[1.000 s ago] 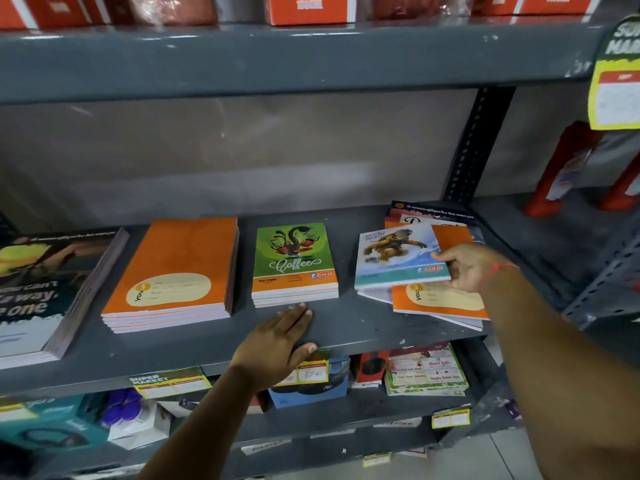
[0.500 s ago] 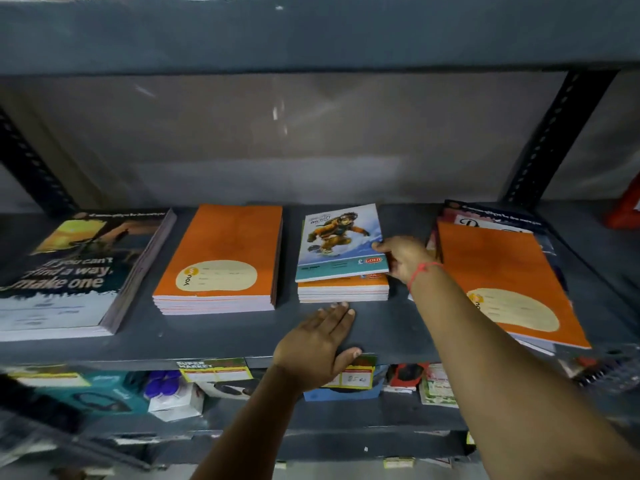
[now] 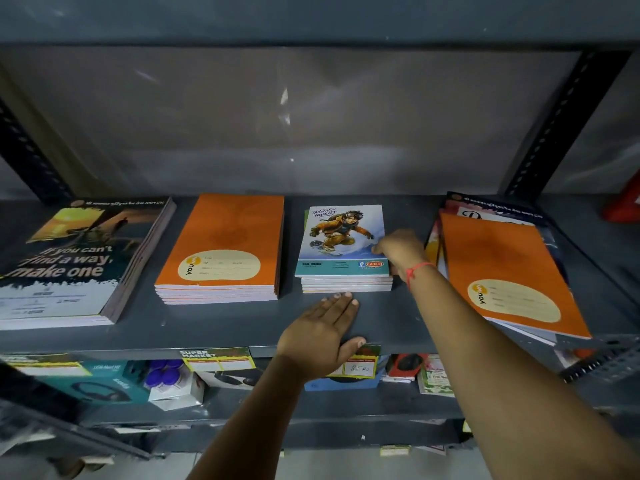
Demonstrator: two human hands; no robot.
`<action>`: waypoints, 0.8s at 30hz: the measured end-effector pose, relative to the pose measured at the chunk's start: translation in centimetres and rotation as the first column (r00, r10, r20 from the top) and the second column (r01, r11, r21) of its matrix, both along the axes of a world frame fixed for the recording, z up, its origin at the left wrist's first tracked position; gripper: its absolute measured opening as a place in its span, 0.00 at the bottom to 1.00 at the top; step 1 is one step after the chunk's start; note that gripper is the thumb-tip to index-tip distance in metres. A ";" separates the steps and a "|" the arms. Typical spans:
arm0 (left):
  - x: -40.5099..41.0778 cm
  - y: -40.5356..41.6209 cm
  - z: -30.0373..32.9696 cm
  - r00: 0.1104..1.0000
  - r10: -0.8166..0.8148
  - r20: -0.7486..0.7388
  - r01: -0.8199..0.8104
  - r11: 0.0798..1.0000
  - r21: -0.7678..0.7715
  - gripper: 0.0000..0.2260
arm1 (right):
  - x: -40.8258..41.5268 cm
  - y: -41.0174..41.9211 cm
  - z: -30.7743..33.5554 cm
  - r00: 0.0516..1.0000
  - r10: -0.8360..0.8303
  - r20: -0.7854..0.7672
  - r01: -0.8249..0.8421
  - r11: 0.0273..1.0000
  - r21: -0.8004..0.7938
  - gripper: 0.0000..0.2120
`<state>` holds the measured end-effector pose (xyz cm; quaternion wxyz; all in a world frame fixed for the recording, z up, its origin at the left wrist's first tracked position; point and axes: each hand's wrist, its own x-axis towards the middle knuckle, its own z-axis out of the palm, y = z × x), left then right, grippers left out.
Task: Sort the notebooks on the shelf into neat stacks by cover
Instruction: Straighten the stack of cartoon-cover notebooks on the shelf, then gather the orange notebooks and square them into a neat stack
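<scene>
Several notebook stacks lie on the grey shelf [image 3: 225, 323]. At the left is a dark stack [image 3: 69, 265] with the cover "If you can't find a way, make one", then a neat orange stack [image 3: 221, 244]. The small middle stack [image 3: 346, 285] has a snowboarder notebook [image 3: 341, 237] lying flat on top. My right hand [image 3: 398, 252] grips that notebook's right edge. My left hand [image 3: 322, 336] rests flat on the shelf in front of this stack, with its thumb over the front edge. A loose pile [image 3: 509, 271] topped by an orange notebook sits askew at the right.
An upper shelf [image 3: 311, 19] hangs low overhead. Black perforated uprights [image 3: 561, 123] stand at the back corners. Price labels [image 3: 218, 360] hang on the shelf's front edge, and boxed goods [image 3: 104, 382] fill the shelf below. A red object [image 3: 623, 202] shows at the far right.
My right hand carried the snowboarder notebook from the right pile to the middle stack, covering the green coffee notebook. The left hand stayed on the shelf. The view shifted right and down.
</scene>
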<state>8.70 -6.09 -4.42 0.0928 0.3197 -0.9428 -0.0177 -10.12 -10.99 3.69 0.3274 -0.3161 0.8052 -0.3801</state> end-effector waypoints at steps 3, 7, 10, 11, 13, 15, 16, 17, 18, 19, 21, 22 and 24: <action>0.1 0.0 -0.1 1.000 -0.006 -0.006 0.006 1.000 -0.005 0.30 | 0.3 1.0 0.0 0.959 0.089 -0.271 -0.068 0.994 0.084 0.10; 0.2 -0.1 0.0 1.000 -0.006 -0.012 0.006 1.000 -0.003 0.29 | -0.6 2.6 0.3 0.852 0.110 -0.512 -0.083 0.994 0.075 0.11; 0.1 0.0 0.1 1.000 -0.006 -0.006 0.006 1.000 0.027 0.29 | -3.7 4.9 0.4 0.841 0.034 -0.540 0.023 0.995 0.100 0.15; 0.0 -0.1 0.2 1.000 0.001 -0.007 -0.001 0.999 0.046 0.29 | -5.0 5.8 0.3 0.838 0.004 -0.545 0.085 0.987 0.137 0.17; -0.6 0.4 0.9 1.000 0.001 -0.012 0.000 0.997 0.080 0.27 | -7.5 8.3 -0.1 0.831 -0.076 -0.551 0.224 0.952 0.207 0.21; -2.6 1.5 1.7 0.994 -0.045 -0.098 0.047 0.999 0.020 0.21 | -9.7 10.6 -0.5 0.811 -0.122 -0.572 0.318 0.913 0.257 0.20; -4.1 2.0 2.1 0.985 -0.056 -0.163 0.058 0.998 0.004 0.17 | -10.6 11.6 -0.7 0.809 -0.125 -0.574 0.332 0.904 0.271 0.18; -5.8 2.7 2.7 0.974 -0.037 -0.224 0.048 0.998 0.043 0.14 | -11.2 12.4 -0.8 0.811 -0.139 -0.568 0.341 0.901 0.267 0.17; -7.8 3.3 3.3 0.964 0.004 -0.265 0.032 0.991 0.132 0.13 | -11.9 13.2 -0.8 0.818 -0.167 -0.551 0.355 0.900 0.254 0.16; -9.7 3.8 3.9 0.954 0.071 -0.292 0.001 0.971 0.240 0.13 | -12.3 13.8 -0.8 0.828 -0.193 -0.527 0.365 0.899 0.244 0.15; -13.5 4.4 4.9 0.937 0.222 -0.269 -0.084 0.893 0.443 0.13 | -13.4 14.8 -0.8 0.854 -0.227 -0.468 0.370 0.897 0.241 0.17; -15.1 4.5 5.3 0.918 0.302 -0.259 -0.121 0.832 0.541 0.13 | -13.8 15.2 -0.9 0.872 -0.226 -0.433 0.357 0.901 0.249 0.18; -17.6 4.7 5.7 0.861 0.451 -0.233 -0.171 0.689 0.704 0.15 | -14.6 16.0 -0.7 0.906 -0.189 -0.380 0.304 0.913 0.272 0.19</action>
